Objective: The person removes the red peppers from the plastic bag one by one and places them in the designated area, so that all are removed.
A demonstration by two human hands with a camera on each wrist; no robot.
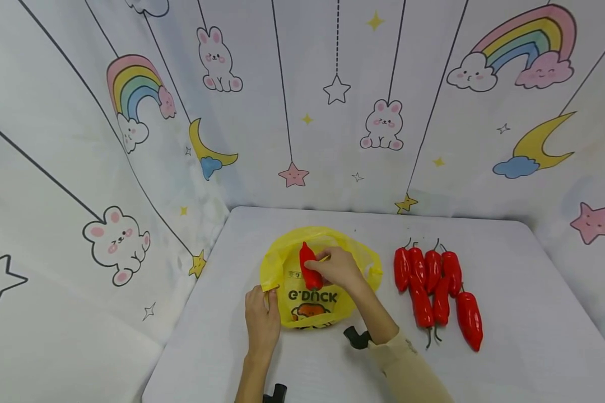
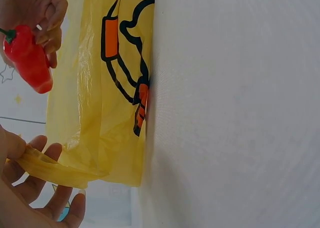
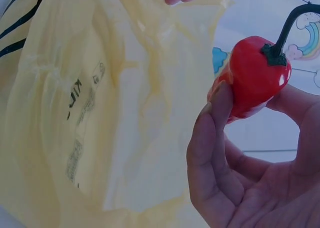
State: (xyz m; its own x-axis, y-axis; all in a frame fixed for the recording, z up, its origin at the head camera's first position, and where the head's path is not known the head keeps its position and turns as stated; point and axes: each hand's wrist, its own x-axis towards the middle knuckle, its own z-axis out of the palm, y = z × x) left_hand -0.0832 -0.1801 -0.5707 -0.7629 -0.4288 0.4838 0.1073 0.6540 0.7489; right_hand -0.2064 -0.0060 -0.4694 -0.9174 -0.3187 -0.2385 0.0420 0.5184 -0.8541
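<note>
A yellow plastic bag (image 1: 278, 263) with black lettering and an orange cartoon print stands open in the middle of the table in the head view. My left hand (image 1: 263, 322) pinches its near left rim; in the left wrist view the thumb and fingers (image 2: 37, 185) hold a gathered fold of it. Over the bag's mouth, my right hand (image 1: 339, 268) grips a red pepper (image 1: 306, 256) between thumb and fingers. The right wrist view shows this pepper's (image 3: 255, 77) glossy skin and curved green stem. The bag's inside is only partly visible.
Several more red peppers (image 1: 433, 274) lie grouped on the white table (image 1: 524, 336), right of the bag. A single pepper (image 1: 469, 322) lies at that group's near right. Behind the table hangs a white curtain (image 1: 262, 106) with cartoon prints. Black wrist-worn pieces (image 1: 357, 338) show near both wrists.
</note>
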